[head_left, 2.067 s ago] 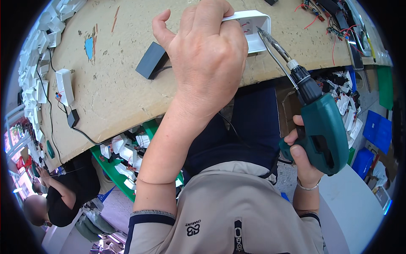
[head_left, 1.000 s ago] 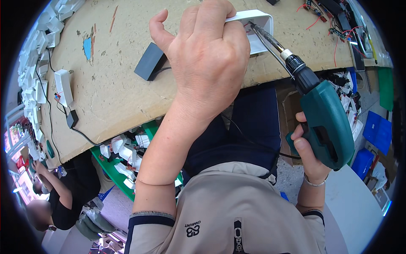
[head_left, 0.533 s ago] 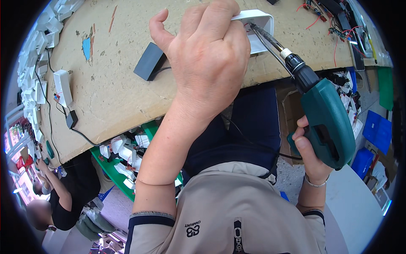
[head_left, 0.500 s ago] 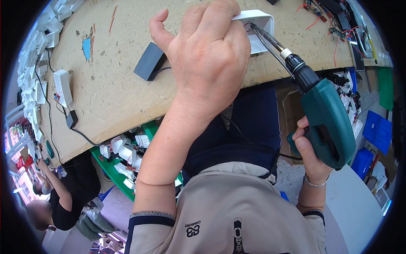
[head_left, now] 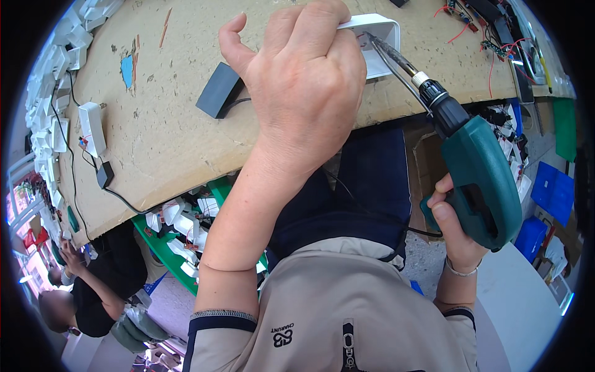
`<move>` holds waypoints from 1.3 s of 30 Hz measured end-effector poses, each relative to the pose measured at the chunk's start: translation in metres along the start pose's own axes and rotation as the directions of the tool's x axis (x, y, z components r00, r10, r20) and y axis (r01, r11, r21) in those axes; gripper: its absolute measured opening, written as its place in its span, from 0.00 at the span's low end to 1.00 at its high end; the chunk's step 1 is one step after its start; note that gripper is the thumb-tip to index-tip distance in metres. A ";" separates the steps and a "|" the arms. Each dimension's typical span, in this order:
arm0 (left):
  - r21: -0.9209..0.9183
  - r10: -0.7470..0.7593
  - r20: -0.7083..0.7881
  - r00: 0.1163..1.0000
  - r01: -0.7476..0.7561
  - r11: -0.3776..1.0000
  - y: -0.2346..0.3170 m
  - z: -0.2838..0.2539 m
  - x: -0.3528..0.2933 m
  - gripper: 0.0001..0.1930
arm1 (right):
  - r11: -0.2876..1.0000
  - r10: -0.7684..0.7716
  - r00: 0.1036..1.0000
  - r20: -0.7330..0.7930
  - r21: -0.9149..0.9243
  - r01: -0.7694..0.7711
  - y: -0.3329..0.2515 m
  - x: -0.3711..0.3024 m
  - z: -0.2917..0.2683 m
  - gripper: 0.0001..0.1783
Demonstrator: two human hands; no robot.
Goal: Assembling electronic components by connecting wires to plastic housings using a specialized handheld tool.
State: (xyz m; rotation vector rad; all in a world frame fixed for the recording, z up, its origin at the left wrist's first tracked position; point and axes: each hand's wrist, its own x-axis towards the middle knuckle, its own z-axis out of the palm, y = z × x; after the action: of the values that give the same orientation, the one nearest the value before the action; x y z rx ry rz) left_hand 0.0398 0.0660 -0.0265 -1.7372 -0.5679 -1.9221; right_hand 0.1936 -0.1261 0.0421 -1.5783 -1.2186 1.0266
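Note:
My right hand (head_left: 460, 232) is wrapped round the grip of a green soldering gun (head_left: 486, 177), its fingers partly hidden behind the body. The gun's metal tip, with a thin feed tube alongside, reaches into an open white plastic case (head_left: 395, 46) on the table. My left hand (head_left: 304, 80) lies over the left part of that case, fingers bent round its edge and thumb sticking out. Much of the case is hidden under this hand; whether the tip touches anything inside I cannot tell. Beside my left wrist lies a dark grey box (head_left: 220, 90) with a black cable.
A cardboard-covered table (head_left: 167, 142) spans the front. White cases (head_left: 56, 118) are piled along its left edge, near a white adapter (head_left: 92, 129) with a cable. Circuit boards with red wires (head_left: 493, 46) lie at right. A green crate (head_left: 176, 260) holds white parts below. Another person (head_left: 99, 291) sits at left.
The white case has shifted very slightly left under my left hand. The soldering gun stays almost still. At left, the other person's arm and body have moved.

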 end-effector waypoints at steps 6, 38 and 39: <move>0.006 0.010 -0.023 1.000 -0.010 1.000 -0.001 0.002 -0.001 0.02 | 0.999 -0.041 0.999 -0.012 -0.032 0.041 0.002 -0.002 0.001 0.21; 0.077 0.025 0.049 0.998 -0.029 0.997 0.001 -0.004 0.003 0.03 | 0.995 -0.085 0.995 0.053 -0.048 0.087 -0.001 0.000 0.001 0.25; 0.084 0.027 0.059 0.998 -0.032 0.996 0.001 -0.004 0.003 0.03 | 0.997 -0.062 0.998 0.028 -0.039 0.063 -0.002 0.000 0.003 0.24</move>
State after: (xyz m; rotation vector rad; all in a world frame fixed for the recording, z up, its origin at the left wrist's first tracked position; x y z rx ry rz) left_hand 0.0366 0.0624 -0.0241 -1.7427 -0.6325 -1.8055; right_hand 0.1905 -0.1257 0.0431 -1.5518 -1.3061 0.9923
